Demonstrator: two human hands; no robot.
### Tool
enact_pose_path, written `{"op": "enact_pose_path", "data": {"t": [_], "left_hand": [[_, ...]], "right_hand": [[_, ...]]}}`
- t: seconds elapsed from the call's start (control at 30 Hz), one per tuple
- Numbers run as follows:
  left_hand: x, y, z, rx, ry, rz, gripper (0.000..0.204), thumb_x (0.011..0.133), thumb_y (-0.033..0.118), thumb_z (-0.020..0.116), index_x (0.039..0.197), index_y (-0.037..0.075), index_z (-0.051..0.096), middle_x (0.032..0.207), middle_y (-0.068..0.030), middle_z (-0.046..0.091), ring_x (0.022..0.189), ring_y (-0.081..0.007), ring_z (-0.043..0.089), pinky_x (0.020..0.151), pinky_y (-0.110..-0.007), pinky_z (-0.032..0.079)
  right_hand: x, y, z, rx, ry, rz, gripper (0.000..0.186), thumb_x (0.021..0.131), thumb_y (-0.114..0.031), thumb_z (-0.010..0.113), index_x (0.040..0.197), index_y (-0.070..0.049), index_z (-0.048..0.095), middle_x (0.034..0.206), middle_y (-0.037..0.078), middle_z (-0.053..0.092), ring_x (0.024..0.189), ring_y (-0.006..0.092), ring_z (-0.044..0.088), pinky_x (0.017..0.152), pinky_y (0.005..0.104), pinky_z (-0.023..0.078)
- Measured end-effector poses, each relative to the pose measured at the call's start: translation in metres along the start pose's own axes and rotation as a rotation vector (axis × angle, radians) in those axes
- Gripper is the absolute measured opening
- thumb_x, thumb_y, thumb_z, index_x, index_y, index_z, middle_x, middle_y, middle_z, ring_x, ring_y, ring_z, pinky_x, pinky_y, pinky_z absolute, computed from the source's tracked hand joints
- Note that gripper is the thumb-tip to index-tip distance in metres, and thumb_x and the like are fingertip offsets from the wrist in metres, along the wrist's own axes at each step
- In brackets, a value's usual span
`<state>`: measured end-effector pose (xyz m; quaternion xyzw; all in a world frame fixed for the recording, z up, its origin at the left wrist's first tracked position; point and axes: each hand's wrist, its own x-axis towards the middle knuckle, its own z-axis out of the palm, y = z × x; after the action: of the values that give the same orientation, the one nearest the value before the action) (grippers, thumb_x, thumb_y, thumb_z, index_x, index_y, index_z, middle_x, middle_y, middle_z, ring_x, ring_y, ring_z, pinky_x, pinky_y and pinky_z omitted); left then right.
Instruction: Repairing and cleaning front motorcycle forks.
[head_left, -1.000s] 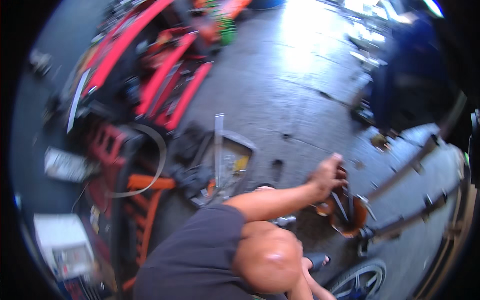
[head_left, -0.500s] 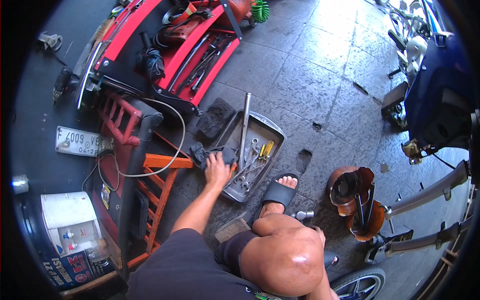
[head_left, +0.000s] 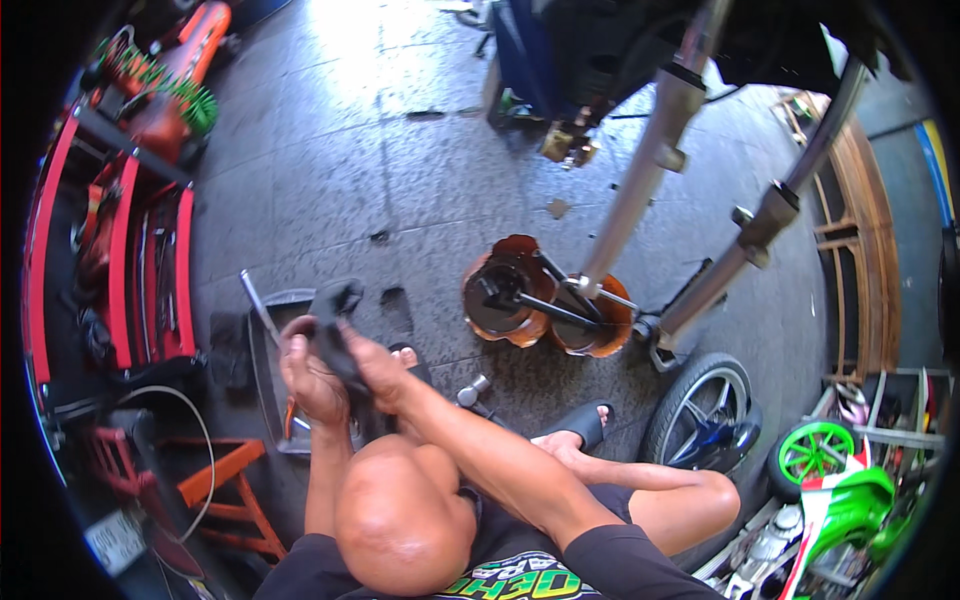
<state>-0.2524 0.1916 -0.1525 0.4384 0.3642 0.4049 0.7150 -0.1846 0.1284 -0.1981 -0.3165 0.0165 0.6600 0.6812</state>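
A dark rag (head_left: pixel 340 352) is bunched between my two hands, partly smeared by motion. My left hand (head_left: pixel 314 378) curls its fingers against the rag's left side. My right hand (head_left: pixel 374 366) grips it from the right. Both are raised in front of my bent knee, above a grey metal tray (head_left: pixel 262 405). Out of the tray leans a long chrome bar (head_left: pixel 258 303). An orange handle (head_left: pixel 290 418) shows inside it, while my hands and forearms cover most of the other tools.
Two rusty, cut-open containers (head_left: pixel 512 325) hold dark rods below motorcycle fork legs (head_left: pixel 640 190). A hammer (head_left: pixel 474 390) lies near my foot. At right are a spoked wheel (head_left: pixel 700 412) and a green minibike (head_left: pixel 850 510). A red tool cart (head_left: pixel 122 270) stands left.
My left hand has lifted the rag from beside the tray, and my right hand has come up to it. The view has swung to the right.
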Motion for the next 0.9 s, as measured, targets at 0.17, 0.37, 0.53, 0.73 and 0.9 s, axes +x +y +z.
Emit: {"op": "enact_pose_path", "data": {"t": [0.17,0.37,0.53,0.73,0.9], "left_hand": [[-0.002,-0.026,0.011,0.011,-0.098,0.066,0.051,0.096,0.033,0.042,0.134,-0.001,0.046,0.136,-0.0166,0.050,0.127,-0.0271,0.047,0.110,-0.042,0.035],[-0.008,-0.010,0.009,-0.013,-0.204,0.244,0.050,0.094,0.028,0.049,0.133,-0.003,0.046,0.144,-0.0172,0.044,0.131,-0.0297,0.045,0.115,-0.045,0.029],[-0.008,-0.019,-0.016,0.119,-0.028,-0.017,0.050,0.101,0.036,0.050,0.138,0.002,0.047,0.139,-0.0143,0.050,0.127,-0.0284,0.051,0.110,-0.041,0.037],[0.014,-0.044,-0.034,0.204,0.059,-0.071,0.036,0.106,0.030,0.043,0.102,0.000,0.064,0.088,-0.0046,0.062,0.078,-0.0157,0.057,0.071,-0.031,0.047],[0.013,-0.033,-0.070,0.975,0.189,0.422,0.029,0.097,0.022,0.060,0.101,-0.006,0.068,0.087,-0.0148,0.071,0.075,-0.0219,0.061,0.073,-0.037,0.048]], "right_hand": [[-0.005,0.000,0.005,-0.849,0.520,-0.271,0.050,0.091,-0.039,0.064,0.097,0.011,0.065,0.098,0.030,0.068,0.093,0.0396,0.068,0.078,0.0438,0.052],[-0.011,-0.021,0.014,-0.991,0.610,-0.473,0.049,0.091,-0.045,0.062,0.083,0.003,0.065,0.085,0.033,0.065,0.086,0.0503,0.064,0.071,0.0542,0.051],[-0.011,-0.034,0.016,-0.916,0.572,-0.637,0.051,0.099,-0.043,0.050,0.088,0.005,0.063,0.085,0.032,0.065,0.087,0.0492,0.064,0.071,0.0541,0.048],[-0.013,-0.007,0.017,-0.975,0.176,-0.407,0.040,0.095,-0.034,0.053,0.087,0.005,0.059,0.091,0.028,0.063,0.088,0.0473,0.060,0.077,0.0532,0.045],[-0.076,-0.026,-0.004,-1.288,0.390,-0.582,0.022,0.089,-0.021,0.060,0.095,-0.003,0.071,0.088,0.018,0.069,0.086,0.0394,0.066,0.079,0.0484,0.052]]}}
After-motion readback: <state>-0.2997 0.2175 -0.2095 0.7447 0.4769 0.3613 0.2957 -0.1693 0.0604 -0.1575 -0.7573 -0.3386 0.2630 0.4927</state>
